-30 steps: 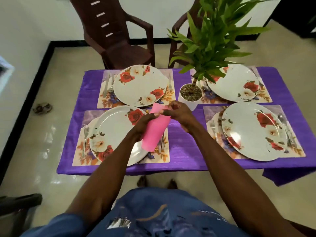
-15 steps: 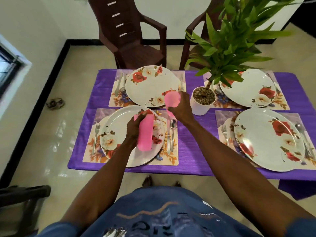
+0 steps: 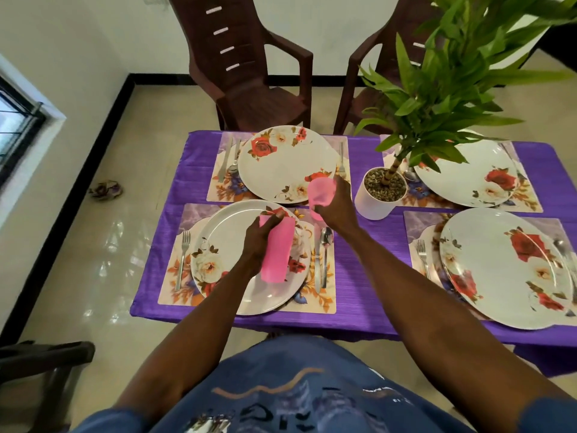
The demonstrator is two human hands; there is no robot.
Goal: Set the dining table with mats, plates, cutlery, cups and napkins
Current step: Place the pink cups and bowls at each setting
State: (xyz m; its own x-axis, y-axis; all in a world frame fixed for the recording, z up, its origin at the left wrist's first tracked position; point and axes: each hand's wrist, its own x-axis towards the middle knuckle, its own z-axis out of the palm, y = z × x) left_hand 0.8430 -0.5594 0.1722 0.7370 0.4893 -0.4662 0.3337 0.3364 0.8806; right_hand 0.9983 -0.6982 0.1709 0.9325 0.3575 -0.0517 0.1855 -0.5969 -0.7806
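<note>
Since the earlier frame, one cup (image 3: pixel 321 195) has been separated from the stack (image 3: pixel 277 249) and carried toward 12 o'clock. On the table (image 3: pixel 352 276), four mats are seen with plates and cutlery. The stack is gripped by the left hand (image 3: pixel 260 242) over the near plate (image 3: pixel 231 276); the cup is grasped by the right hand (image 3: pixel 338 207) above the spoon (image 3: pixel 326 245).
</note>
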